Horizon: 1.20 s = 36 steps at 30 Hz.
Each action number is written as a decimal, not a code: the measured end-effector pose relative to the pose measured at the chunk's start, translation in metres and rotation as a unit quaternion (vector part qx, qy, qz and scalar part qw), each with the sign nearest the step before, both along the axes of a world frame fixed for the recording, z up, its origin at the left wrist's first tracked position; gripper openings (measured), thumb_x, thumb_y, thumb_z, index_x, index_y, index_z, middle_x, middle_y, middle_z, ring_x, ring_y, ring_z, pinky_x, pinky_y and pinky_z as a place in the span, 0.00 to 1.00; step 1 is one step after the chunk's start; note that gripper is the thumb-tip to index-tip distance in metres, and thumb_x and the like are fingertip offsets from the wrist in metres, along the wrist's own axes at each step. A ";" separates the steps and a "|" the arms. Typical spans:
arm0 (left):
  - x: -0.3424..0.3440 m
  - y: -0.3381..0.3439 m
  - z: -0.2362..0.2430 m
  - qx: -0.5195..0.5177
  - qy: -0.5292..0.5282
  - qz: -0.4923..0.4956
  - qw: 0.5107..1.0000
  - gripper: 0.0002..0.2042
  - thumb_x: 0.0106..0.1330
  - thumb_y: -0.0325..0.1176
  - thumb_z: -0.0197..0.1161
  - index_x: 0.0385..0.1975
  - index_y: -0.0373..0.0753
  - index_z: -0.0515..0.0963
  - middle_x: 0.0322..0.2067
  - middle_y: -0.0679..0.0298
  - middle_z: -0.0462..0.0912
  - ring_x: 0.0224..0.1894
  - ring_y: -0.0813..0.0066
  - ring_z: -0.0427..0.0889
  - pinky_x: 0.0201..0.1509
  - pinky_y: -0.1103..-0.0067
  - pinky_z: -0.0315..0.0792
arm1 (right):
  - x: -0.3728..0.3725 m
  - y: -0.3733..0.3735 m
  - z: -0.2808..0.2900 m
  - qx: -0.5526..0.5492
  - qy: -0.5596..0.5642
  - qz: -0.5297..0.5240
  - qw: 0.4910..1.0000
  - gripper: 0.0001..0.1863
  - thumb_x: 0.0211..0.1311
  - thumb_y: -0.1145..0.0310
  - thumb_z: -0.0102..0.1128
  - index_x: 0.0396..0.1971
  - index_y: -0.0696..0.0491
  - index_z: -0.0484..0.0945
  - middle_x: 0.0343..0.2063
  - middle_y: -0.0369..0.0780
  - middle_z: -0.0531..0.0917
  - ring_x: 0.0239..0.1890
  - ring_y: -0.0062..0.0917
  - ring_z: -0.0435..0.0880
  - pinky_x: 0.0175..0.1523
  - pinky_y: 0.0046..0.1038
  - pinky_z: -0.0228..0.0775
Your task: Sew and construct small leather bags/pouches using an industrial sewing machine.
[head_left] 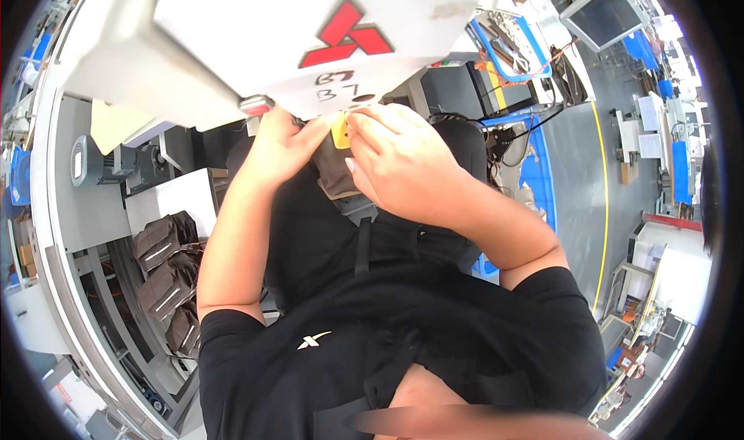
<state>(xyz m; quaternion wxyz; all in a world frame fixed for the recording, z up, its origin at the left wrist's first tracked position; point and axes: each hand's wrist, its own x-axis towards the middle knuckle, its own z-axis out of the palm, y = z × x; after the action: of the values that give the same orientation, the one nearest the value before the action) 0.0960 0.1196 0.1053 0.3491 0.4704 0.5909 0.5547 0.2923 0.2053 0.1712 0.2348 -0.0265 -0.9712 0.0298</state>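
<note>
Head view: 1 yellow part (341,134) at white machine's (256,41) lower edge, between 2 hands. Left hand (280,147) half-curled, thumb beside part; right hand (404,159) half-curled, fingertips at part; firm hold by either, cannot tell. 3 dark packs (166,240) at left. 1 blue tray (541,74): loose pieces, too small to count.

At your three o'clock, a grey floor (577,161) stretches away, marked by a long yellow line (606,200), with a blue panel (682,172) beyond it. A flat screen (604,12) hangs toward your two o'clock, where strong white light washes out the room's far edge. A pale metal rail (59,265) curves past your eight o'clock.
</note>
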 end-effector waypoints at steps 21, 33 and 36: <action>0.002 -0.006 0.003 0.028 -0.002 -0.019 0.999 0.13 0.68 0.20 0.64 0.51 0.32 0.79 0.47 0.63 0.84 0.50 0.76 0.79 0.56 0.76 0.73 | 0.004 -0.006 -0.013 -0.033 0.050 -0.014 0.998 0.14 0.54 0.67 0.61 0.35 0.63 0.83 0.41 0.47 0.83 0.49 0.34 0.79 0.52 0.31 0.70; -0.012 -0.003 -0.004 0.025 0.040 -0.005 0.999 0.12 0.64 0.21 0.67 0.48 0.30 0.80 0.43 0.61 0.86 0.47 0.75 0.83 0.51 0.76 0.77 | 0.005 -0.014 -0.018 0.035 0.048 -0.052 0.997 0.15 0.57 0.68 0.61 0.36 0.66 0.84 0.42 0.49 0.84 0.49 0.37 0.81 0.52 0.33 0.72; -0.020 -0.001 -0.007 0.032 0.121 0.004 0.992 0.11 0.65 0.18 0.65 0.47 0.31 0.81 0.44 0.62 0.85 0.45 0.74 0.82 0.50 0.78 0.76 | 0.005 -0.015 -0.019 0.027 0.062 -0.078 0.995 0.15 0.56 0.67 0.64 0.37 0.65 0.84 0.42 0.49 0.85 0.50 0.37 0.82 0.54 0.34 0.73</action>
<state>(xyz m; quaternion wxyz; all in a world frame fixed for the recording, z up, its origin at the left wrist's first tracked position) 0.0760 0.1185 0.0985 0.2576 0.5426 0.6123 0.5140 0.2978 0.1904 0.1527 0.2969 -0.0943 -0.9501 -0.0134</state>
